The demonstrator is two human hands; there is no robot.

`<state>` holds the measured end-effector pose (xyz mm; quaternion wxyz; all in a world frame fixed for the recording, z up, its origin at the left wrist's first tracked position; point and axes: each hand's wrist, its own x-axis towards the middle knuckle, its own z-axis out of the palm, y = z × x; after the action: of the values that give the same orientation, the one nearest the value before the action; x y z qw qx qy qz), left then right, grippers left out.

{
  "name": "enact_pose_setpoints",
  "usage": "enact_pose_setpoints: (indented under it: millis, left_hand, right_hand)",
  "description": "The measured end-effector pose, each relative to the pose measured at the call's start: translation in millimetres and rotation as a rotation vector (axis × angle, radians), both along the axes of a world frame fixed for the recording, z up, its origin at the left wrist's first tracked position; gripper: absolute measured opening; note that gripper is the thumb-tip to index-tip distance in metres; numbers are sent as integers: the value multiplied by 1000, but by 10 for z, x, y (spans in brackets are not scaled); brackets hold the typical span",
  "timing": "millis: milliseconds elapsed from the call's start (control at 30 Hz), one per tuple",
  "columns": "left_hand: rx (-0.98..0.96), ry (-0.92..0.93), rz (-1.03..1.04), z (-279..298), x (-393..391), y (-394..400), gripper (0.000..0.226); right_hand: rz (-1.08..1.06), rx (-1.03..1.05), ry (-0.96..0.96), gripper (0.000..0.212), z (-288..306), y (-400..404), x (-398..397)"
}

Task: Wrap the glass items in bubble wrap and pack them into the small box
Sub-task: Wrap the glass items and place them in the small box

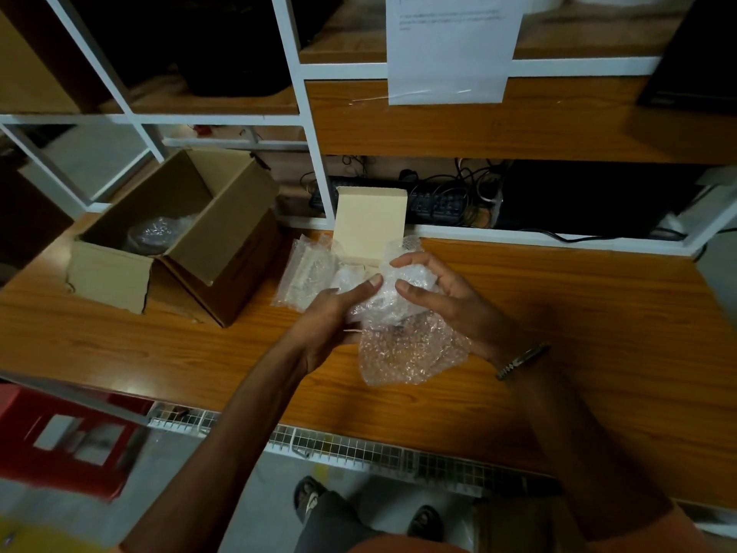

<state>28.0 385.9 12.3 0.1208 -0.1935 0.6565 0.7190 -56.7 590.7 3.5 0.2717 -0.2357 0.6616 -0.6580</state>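
We find no text, label, brand or number that we can read here. The white paper sheet (450,49) hanging on the shelf frame (578,67) carries a few lines of small print near its top, but they are too blurred for us to make out a single word. The cardboard box (179,233) and the cream box (369,229) show us only plain faces.

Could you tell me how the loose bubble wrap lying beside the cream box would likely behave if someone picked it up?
The loose bubble wrap would probably flop and sag, since it already lies crumpled and folded on the table. It likely weighs very little, being thin clear film. It may feel slippery; that is hard to judge here.
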Motion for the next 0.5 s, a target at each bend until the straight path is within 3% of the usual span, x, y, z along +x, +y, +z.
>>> enact_pose_setpoints:
  millis: [67, 233, 400, 500]
  left_hand:
    - [-74, 59, 28, -16, -4, -3, 79]
    - [-272, 383, 14, -47, 35, 50, 41]
    - [-445, 547, 27, -111, 31, 18, 53]
    - [-482, 595, 33, -65, 38, 22, 47]
  right_hand:
    - [-18, 81, 47, 27, 25, 20, -17]
    - [-37, 142, 3, 47, 25, 110, -70]
    - [-90, 85, 123, 55, 10, 102, -39]
    - [-131, 90, 240, 55, -23, 70, -12]
